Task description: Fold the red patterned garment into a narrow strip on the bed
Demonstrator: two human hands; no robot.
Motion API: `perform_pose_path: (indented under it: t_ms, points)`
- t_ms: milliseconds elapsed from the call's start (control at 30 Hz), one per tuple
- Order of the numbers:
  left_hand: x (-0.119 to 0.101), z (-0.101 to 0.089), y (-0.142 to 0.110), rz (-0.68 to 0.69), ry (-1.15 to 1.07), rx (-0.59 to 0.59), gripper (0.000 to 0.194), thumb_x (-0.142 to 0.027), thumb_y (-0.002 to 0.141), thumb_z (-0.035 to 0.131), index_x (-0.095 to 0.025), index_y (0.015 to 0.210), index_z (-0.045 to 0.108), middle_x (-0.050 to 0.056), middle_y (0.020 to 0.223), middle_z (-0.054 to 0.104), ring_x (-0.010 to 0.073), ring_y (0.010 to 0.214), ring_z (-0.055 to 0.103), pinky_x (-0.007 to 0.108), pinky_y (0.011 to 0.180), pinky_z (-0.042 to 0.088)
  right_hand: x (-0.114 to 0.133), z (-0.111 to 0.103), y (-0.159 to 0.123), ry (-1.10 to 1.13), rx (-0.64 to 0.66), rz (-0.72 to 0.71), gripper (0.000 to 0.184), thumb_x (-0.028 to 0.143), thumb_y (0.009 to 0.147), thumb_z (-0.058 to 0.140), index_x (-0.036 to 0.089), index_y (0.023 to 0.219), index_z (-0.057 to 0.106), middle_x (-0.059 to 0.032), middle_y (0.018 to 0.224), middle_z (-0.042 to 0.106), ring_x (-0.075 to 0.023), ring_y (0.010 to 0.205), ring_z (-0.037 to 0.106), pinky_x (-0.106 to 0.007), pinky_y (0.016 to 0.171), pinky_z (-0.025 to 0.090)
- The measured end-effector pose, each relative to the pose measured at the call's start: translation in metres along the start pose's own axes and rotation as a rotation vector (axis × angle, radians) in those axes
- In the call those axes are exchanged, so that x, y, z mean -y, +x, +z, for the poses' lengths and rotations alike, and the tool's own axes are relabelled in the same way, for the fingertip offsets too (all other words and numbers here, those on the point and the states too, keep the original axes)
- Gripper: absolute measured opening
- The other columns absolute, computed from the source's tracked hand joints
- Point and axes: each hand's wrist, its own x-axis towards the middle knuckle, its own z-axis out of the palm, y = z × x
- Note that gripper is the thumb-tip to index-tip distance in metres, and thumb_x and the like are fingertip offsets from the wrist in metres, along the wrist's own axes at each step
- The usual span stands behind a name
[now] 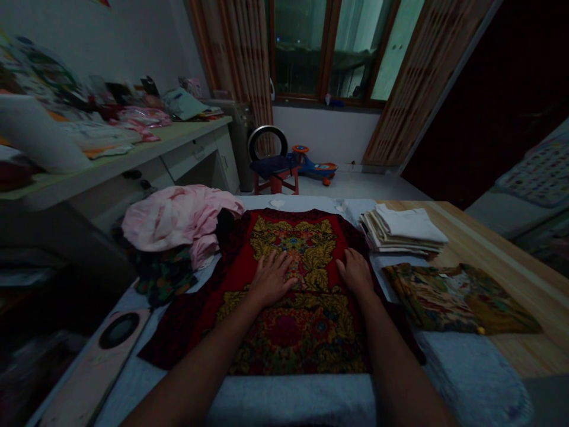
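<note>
A red long-sleeved top [284, 332] with a gold and multicoloured pattern lies spread flat on the pale blue cloth [293, 398]. Its dark sleeves stretch out to both sides, and its neck end points away from me. My left hand [272, 277] rests flat on the patterned middle, fingers spread. Nearer the right edge of the red panel, my right hand [355, 270] presses lightly on the fabric with its fingers extended. Neither hand grips anything. Part of the right side is hidden under my right forearm.
A heap of pink clothing [178, 219] lies to the left, above a dark patterned garment [164, 276]. On the right are a folded white stack [404, 228] and a folded brown-green patterned garment [462, 299]. A pale board with a dark oval [89, 379] lies at front left.
</note>
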Motion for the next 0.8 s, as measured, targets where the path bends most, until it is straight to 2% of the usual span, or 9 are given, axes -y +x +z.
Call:
perform_pose_path:
  t_ms: [100,200,267,333,433,533,633,733,800]
  points:
    - [0.0,-0.001,0.0,-0.004,-0.008,-0.008,0.062,-0.061,0.094,0.034,-0.032,0.149,0.035,0.002,0.158,0.032,0.0309,0.147,0.022,0.058,0.117,0.016,0.006,-0.006,0.003,-0.024,0.043,0.028,0.049,0.037,0.094,0.044,0.007,0.132,0.052,-0.02,0.141,0.049,-0.0287,0.131,0.042,-0.04,0.108,0.031]
    - [0.001,0.001,-0.001,-0.002,-0.015,-0.032,0.058,-0.058,0.096,0.033,-0.032,0.148,0.035,0.001,0.158,0.033,0.03,0.146,0.024,0.057,0.117,0.018,0.024,-0.013,0.002,-0.025,0.067,0.045,0.044,0.031,0.092,0.047,0.008,0.129,0.054,-0.0201,0.141,0.049,-0.0298,0.132,0.042,-0.043,0.109,0.029]
    - [0.001,0.001,-0.001,0.004,-0.016,-0.05,0.056,-0.055,0.097,0.035,-0.031,0.148,0.036,0.002,0.157,0.035,0.0298,0.146,0.025,0.057,0.117,0.019,0.042,-0.016,-0.004,0.021,0.078,-0.02,0.041,0.025,0.091,0.045,0.011,0.128,0.054,-0.0172,0.142,0.049,-0.0276,0.132,0.043,-0.042,0.109,0.03]
    - [0.0,0.001,-0.002,0.006,-0.013,-0.065,0.055,-0.052,0.097,0.037,-0.029,0.146,0.038,0.003,0.156,0.036,0.0298,0.145,0.026,0.056,0.117,0.02,0.059,-0.015,-0.011,0.092,0.118,-0.143,0.041,0.022,0.091,0.042,0.013,0.13,0.053,-0.0145,0.141,0.05,-0.0238,0.129,0.046,-0.037,0.108,0.034]
    - [-0.001,0.0,-0.003,0.009,-0.007,-0.106,0.051,-0.047,0.096,0.041,-0.026,0.143,0.043,0.006,0.155,0.038,0.0294,0.144,0.029,0.055,0.116,0.024,0.074,-0.008,-0.021,0.12,0.11,-0.192,0.043,0.026,0.093,0.043,0.014,0.132,0.052,-0.0138,0.144,0.048,-0.0249,0.132,0.043,-0.04,0.11,0.031]
    - [-0.003,-0.004,-0.005,0.025,0.009,-0.194,0.044,-0.039,0.096,0.043,-0.023,0.136,0.05,0.009,0.149,0.046,0.0287,0.139,0.035,0.053,0.114,0.027,0.076,-0.002,-0.027,0.129,0.066,-0.196,0.044,0.029,0.094,0.044,0.014,0.134,0.052,-0.0137,0.145,0.048,-0.0258,0.134,0.04,-0.043,0.113,0.028]
    - [-0.008,-0.013,-0.008,0.138,0.032,-0.253,0.034,-0.028,0.096,0.043,-0.021,0.126,0.057,0.009,0.137,0.055,0.0255,0.13,0.044,0.046,0.111,0.032,0.074,0.0,-0.029,0.144,0.039,-0.196,0.043,0.03,0.094,0.044,0.014,0.133,0.053,-0.0139,0.144,0.049,-0.0253,0.134,0.041,-0.044,0.113,0.028]
    - [-0.019,-0.024,-0.012,0.277,0.069,-0.202,0.03,-0.022,0.096,0.042,-0.021,0.12,0.06,0.01,0.128,0.059,0.0246,0.12,0.051,0.042,0.101,0.04,0.074,0.0,-0.029,0.135,0.021,-0.195,0.042,0.029,0.094,0.044,0.015,0.132,0.054,-0.0135,0.144,0.049,-0.0257,0.134,0.041,-0.044,0.113,0.028]
    - [-0.028,-0.029,-0.018,0.309,0.087,-0.126,0.03,-0.022,0.096,0.039,-0.021,0.117,0.06,0.01,0.12,0.062,0.0243,0.112,0.055,0.041,0.095,0.042,0.074,0.001,-0.029,0.129,0.018,-0.198,0.041,0.03,0.094,0.044,0.016,0.132,0.054,-0.0133,0.144,0.049,-0.0258,0.134,0.041,-0.044,0.113,0.028]
